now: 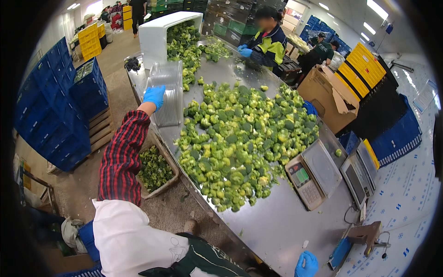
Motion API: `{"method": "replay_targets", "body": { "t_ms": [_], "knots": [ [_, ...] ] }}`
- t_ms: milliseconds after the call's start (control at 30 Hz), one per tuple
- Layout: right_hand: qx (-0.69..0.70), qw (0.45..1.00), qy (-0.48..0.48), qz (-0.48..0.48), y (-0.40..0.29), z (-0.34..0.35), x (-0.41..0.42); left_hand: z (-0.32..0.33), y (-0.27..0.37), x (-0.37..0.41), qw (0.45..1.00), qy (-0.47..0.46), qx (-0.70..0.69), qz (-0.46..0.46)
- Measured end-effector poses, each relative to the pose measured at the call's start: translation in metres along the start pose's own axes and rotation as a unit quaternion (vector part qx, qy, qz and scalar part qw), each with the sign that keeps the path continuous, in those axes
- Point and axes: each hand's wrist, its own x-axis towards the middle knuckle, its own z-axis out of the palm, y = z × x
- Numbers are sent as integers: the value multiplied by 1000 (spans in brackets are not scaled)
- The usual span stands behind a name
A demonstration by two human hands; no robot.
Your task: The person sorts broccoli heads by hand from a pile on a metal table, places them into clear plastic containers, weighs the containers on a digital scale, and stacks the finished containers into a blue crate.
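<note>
My left hand, in a blue glove, reaches to the near-left side of a stack of clear plastic trays at the table's left edge. Its fingers are bent against the trays; whether they grip one cannot be told. At the bottom right, my right hand, also gloved in blue, is over the near part of the metal table, fingers curled and partly cut off by the picture's rim. Between the hands spreads a large heap of broccoli florets. A digital scale stands to the right of the heap.
A white foam box lies tipped with broccoli spilling out. Below the table's left edge, a bin holds broccoli pieces. A co-worker stands across the table. Blue crates are stacked left; a cardboard box and metal device are right.
</note>
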Motion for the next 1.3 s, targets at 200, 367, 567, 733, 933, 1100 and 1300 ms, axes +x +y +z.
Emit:
{"method": "replay_targets", "body": {
  "t_ms": [200,367,567,733,933,1100,1300],
  "knots": [
    [-13,998,8,-53,-25,22,46,0,-47,37,950,-120,-285,-33],
    [29,993,-103,48,-18,50,56,13,-63,51,833,-214,-500,-101],
    [122,991,-4,47,12,89,63,18,-80,47,822,22,-545,-164],
    [167,976,-109,88,46,104,79,-42,-22,64,822,303,-465,-128],
    [552,815,-30,172,14,135,131,-105,281,-73,792,-6,-566,229],
    [674,701,-25,232,6,165,116,-91,476,-247,680,-155,-354,623],
    [601,686,-14,410,40,209,39,-65,493,-283,599,-200,-481,608]
  ]
}}
